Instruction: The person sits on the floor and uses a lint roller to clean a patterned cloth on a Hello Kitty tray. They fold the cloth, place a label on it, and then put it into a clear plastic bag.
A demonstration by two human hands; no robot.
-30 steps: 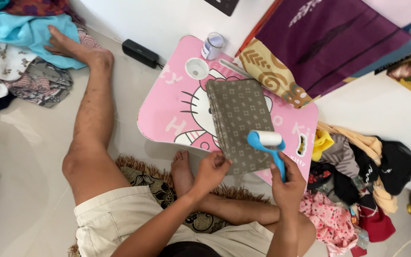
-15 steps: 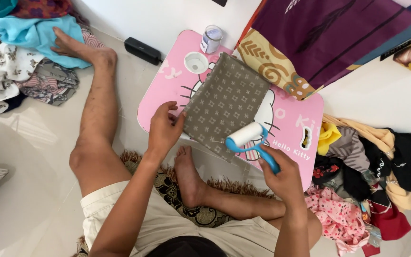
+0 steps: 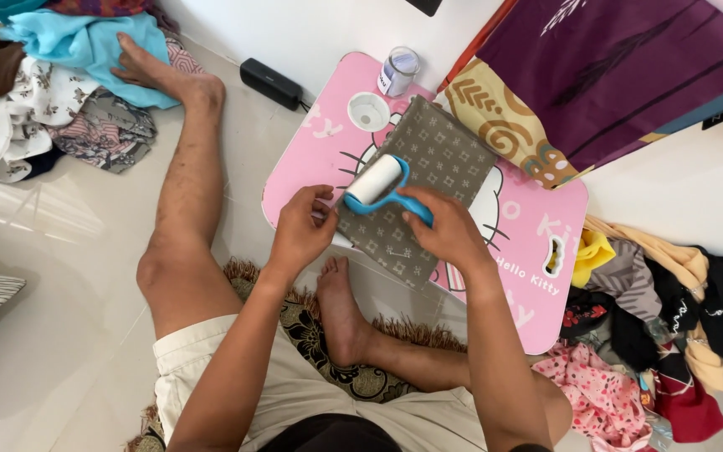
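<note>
A folded grey patterned cloth [image 3: 428,180] lies on a small pink lap table [image 3: 537,243] with a cartoon cat print. My right hand [image 3: 445,230] grips the blue handle of a lint roller [image 3: 376,182], whose white roll rests on the cloth's near left part. My left hand [image 3: 303,228] pinches the cloth's left edge and holds it down, right beside the roll.
A small clear jar [image 3: 398,70] and a white round cup holder [image 3: 369,110] sit at the table's far end. A black speaker [image 3: 271,84] lies on the floor. Clothes piles [image 3: 60,100] lie at left and clothes [image 3: 654,318] at right; a purple cloth [image 3: 621,67] lies behind.
The roller has moved from the cloth's right side to its left part. My left hand stays on the cloth's left edge; the view has shifted.
</note>
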